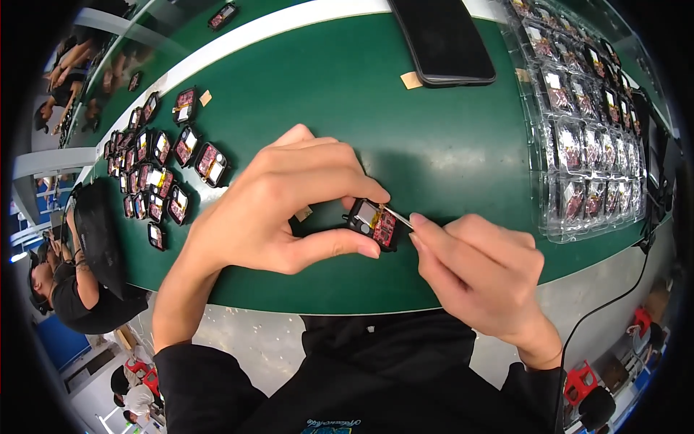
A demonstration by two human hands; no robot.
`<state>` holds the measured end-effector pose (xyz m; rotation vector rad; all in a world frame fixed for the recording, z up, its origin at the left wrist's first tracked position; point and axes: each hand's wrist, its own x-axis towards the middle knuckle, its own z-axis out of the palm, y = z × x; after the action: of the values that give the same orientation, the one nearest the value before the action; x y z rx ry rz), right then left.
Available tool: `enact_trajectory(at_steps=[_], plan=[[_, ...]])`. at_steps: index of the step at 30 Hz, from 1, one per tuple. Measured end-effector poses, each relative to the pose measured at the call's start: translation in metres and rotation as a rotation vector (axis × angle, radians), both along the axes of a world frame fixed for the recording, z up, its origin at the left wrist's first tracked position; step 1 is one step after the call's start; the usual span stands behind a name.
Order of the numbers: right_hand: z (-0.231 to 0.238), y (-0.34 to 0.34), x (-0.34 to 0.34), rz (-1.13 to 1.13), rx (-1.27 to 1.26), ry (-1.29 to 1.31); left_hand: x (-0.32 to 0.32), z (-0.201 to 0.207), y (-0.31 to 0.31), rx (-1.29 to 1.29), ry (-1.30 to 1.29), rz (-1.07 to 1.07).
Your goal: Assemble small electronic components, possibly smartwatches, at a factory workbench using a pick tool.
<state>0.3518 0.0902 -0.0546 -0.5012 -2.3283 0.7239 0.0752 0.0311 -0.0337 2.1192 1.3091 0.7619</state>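
Between the thumb and fingers of my left hand (289,195) is a small black device housing (373,225), held just above the green table. Its open side shows a red circuit board, a silvery battery-like block and a bit of yellow tape. My right hand (481,275) pinches a thin metal tool, which looks like tweezers (399,218). The tool's tip reaches the upper right edge of the housing, close to my left index fingertip. Whether the tip grips any part is too small to tell.
Several similar open housings (211,165) lie in a cluster on the left of the green table (289,87). A clear plastic tray (557,230) with more units stands at the right. A black flat case (444,43) lies at the back. A co-worker (87,282) sits at the left.
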Motion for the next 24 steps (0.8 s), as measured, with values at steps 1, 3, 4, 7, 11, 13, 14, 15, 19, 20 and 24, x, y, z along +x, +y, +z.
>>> enact_trajectory(at_steps=[1, 3, 4, 7, 11, 13, 14, 15, 19, 20, 24], plan=[[0.001, 0.0, -0.002, 0.0, 0.006, 0.006, -0.002, 0.001, 0.001, 0.011, 0.007, -0.002], [0.004, 0.0, -0.008, 0.002, 0.084, 0.016, -0.004, 0.004, 0.0, 0.024, 0.007, 0.005], [0.008, -0.001, -0.009, 0.011, 0.1, 0.035, -0.006, 0.007, -0.002, 0.022, -0.001, 0.01], [0.011, 0.0, -0.009, -0.065, -0.154, 0.071, -0.007, 0.002, -0.009, -0.003, -0.02, 0.013], [0.006, -0.009, 0.014, -0.219, -0.251, 0.037, 0.004, -0.008, -0.005, 0.032, -0.026, -0.097], [0.008, -0.013, 0.007, -0.232, -0.289, 0.105, 0.007, -0.01, -0.004, -0.005, -0.046, -0.129], [0.019, -0.013, 0.006, -0.168, -0.356, 0.065, 0.006, -0.01, -0.008, -0.016, -0.038, -0.119], [0.028, -0.013, 0.005, -0.111, -0.418, 0.014, 0.005, -0.009, -0.01, -0.02, -0.03, -0.108], [0.039, -0.015, -0.012, -0.009, -0.236, -0.063, 0.0, 0.004, -0.015, -0.111, -0.078, -0.07], [0.039, -0.017, -0.015, -0.024, -0.196, -0.097, -0.001, 0.006, -0.015, -0.099, -0.07, -0.069], [0.035, -0.02, -0.021, -0.082, -0.154, -0.143, -0.007, 0.005, -0.012, -0.109, -0.082, -0.093]])
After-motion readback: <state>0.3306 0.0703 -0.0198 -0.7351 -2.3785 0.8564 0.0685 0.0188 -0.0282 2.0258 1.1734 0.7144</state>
